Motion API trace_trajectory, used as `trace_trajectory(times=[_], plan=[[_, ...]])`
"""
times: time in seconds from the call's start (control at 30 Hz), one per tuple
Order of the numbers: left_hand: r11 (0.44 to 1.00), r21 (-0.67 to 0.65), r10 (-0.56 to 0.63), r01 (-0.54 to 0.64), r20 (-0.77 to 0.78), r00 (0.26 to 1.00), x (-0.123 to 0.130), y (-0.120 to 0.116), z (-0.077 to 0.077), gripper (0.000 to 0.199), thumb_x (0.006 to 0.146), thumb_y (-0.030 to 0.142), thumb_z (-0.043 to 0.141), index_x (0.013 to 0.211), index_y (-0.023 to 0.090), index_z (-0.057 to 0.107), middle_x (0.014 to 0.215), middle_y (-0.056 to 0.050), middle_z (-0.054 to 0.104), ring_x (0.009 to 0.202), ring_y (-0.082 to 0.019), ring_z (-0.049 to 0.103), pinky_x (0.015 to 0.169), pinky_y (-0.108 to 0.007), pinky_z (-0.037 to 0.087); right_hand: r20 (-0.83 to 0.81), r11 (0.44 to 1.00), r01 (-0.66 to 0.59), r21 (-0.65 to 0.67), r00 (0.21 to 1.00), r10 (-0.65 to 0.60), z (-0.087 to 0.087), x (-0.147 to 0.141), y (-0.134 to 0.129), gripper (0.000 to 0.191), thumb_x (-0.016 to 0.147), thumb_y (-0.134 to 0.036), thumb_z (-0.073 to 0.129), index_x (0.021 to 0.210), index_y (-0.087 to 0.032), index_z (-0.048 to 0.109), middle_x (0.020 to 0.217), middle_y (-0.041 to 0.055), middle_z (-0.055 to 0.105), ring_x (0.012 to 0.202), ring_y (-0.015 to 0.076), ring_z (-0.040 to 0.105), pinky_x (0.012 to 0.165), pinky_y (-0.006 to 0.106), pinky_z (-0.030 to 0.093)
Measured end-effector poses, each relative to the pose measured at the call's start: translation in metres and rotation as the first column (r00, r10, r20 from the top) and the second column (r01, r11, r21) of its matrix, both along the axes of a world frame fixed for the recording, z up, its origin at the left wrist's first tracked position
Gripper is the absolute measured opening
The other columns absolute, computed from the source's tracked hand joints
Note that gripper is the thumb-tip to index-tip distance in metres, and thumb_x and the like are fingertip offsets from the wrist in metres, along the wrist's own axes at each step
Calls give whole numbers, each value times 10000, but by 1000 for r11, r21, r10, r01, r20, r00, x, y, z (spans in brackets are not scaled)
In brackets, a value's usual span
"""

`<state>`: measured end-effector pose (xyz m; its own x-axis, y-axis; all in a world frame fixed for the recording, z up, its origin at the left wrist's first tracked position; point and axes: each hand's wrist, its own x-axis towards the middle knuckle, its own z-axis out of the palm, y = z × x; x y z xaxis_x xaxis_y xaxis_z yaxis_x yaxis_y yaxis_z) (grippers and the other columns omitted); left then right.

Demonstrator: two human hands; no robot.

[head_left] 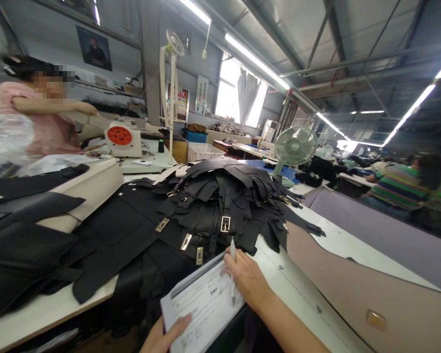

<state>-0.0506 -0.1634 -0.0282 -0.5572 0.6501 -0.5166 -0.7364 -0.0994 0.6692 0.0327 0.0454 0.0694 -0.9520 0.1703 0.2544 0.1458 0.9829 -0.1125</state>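
At the bottom centre, my left hand (165,336) grips the lower left edge of a shallow grey tray (166,306), its thumb lying over the front. A white sheet of paper (194,318) with handwriting lies inside the tray. My right hand (248,277) is closed around a slim white pen (232,284), which stands nearly upright over the sheet. Whether the pen touches the paper I cannot tell. Just beyond the tray, black leather pieces (209,196) lie heaped on the table, several with gold metal fittings. One strap ends in a gold buckle (225,224).
Black and cream leather panels (91,191) cover the left side. A beige panel (338,274) with a gold fitting lies at right on the white table (279,274). Behind stand a green fan (296,147) and a white sewing machine (123,138). Other people sit at left and right.
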Motion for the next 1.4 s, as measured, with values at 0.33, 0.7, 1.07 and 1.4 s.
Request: trace_trajectory(times=[0.33,0.7,1.07,1.4], plan=[[1000,25,-17,19,-61,998,4,0,-10,999,623,462,836,1425,136,337,1232,-159,622,1099,-394,597,818,-470,563,-284,965,-163,207,934,219,-67,59,-25,209,968,-256,444,1148,-150,448,1239,171,590,1150,335,559,877,491,528],[998,70,3,-1,-32,999,1,2,-30,1057,600,511,841,1438,140,314,1207,-177,632,1071,-398,612,808,-501,556,-160,996,-91,4,983,90,-93,57,-15,440,910,-161,477,1327,-213,349,1226,106,602,1197,302,530,997,471,465],[997,81,10,-14,49,999,2,-1,-22,1058,612,482,848,1452,163,289,1237,-191,610,1080,-401,606,856,-518,536,-169,971,95,-220,976,-134,-61,50,-20,195,935,-149,311,1038,-226,456,851,66,599,814,259,604,736,416,476],[997,29,64,-68,116,991,1,2,-14,906,694,526,776,1431,179,379,1215,-162,627,1093,-378,601,921,-512,498,33,967,235,-101,972,-232,-55,12,-40,416,712,70,414,958,-219,584,791,74,599,849,319,538,776,468,344]])
